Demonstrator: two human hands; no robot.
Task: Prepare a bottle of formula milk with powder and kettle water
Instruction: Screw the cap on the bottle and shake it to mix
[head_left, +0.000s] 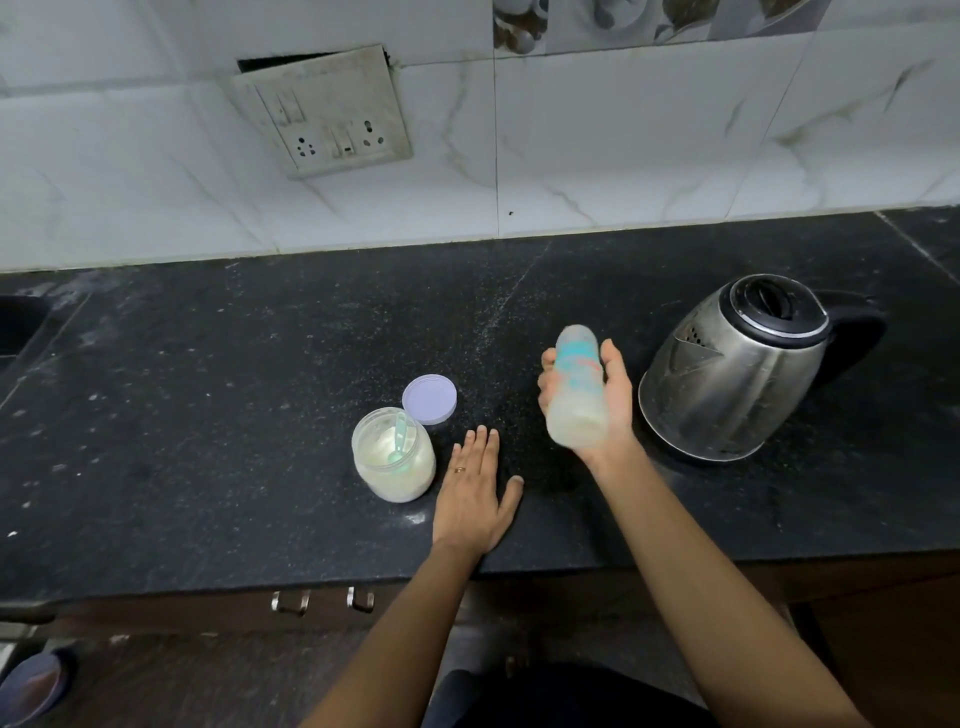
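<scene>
My right hand (615, 395) grips a clear baby bottle (576, 387) with teal print, held above the black counter and blurred; pale milky liquid sits in its lower end. My left hand (475, 493) lies flat on the counter, fingers straight, just right of an open jar of white powder (393, 457). A teal scoop (401, 434) stands inside the jar. The jar's lilac lid (429, 399) lies behind it. A steel kettle (737, 369) with a black lid and handle stands to the right of the bottle.
The black stone counter (260, 389) runs to a tiled wall with a switch and socket plate (324, 111). A sink edge (18, 322) shows at far left. Drawer handles (322, 601) sit under the counter's front edge.
</scene>
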